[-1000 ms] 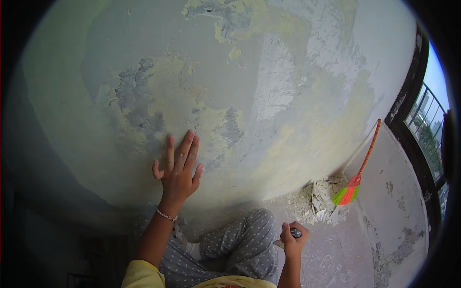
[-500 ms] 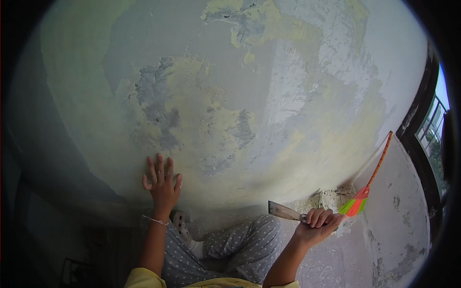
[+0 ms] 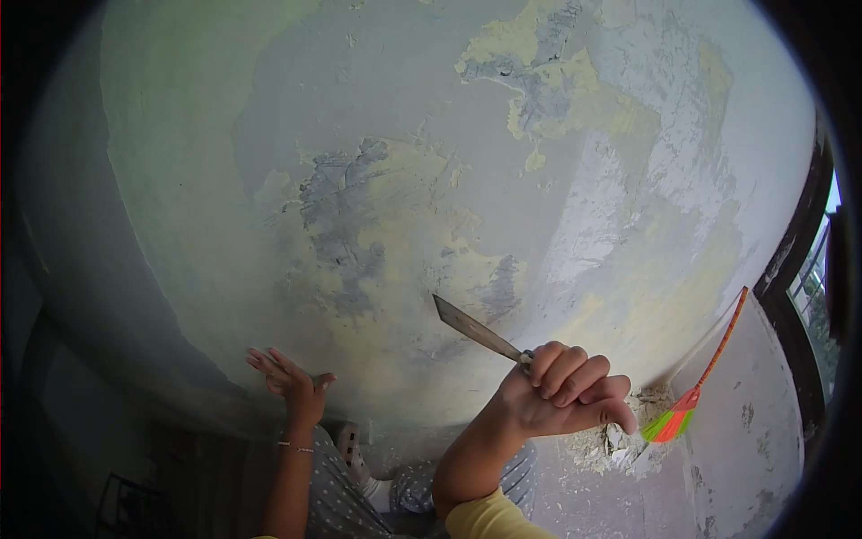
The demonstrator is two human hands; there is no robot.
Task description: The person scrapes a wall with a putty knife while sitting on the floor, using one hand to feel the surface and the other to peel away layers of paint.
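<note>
The right hand is closed in a fist around the handle of a scraper, its thumb extended to the right. Compared with the earlier frames, this hand is higher and looms larger, bringing the scraper up from near the knees to in front of the patchy wall. The blade is flat and dull grey with brownish smears, slanting up and left; the handle is mostly hidden by the fingers, and whether the tip touches the wall cannot be told. The left hand, earlier spread against the wall, is now lower in the view, open with fingers angled up-left; contact with the wall is unclear. Beyond the hands, the wall shows rough grey patches among yellowish and white ones, with ragged edges. To the right, a broom with green and orange bristles leans in the corner beside pale debris, near a dark window frame.
</note>
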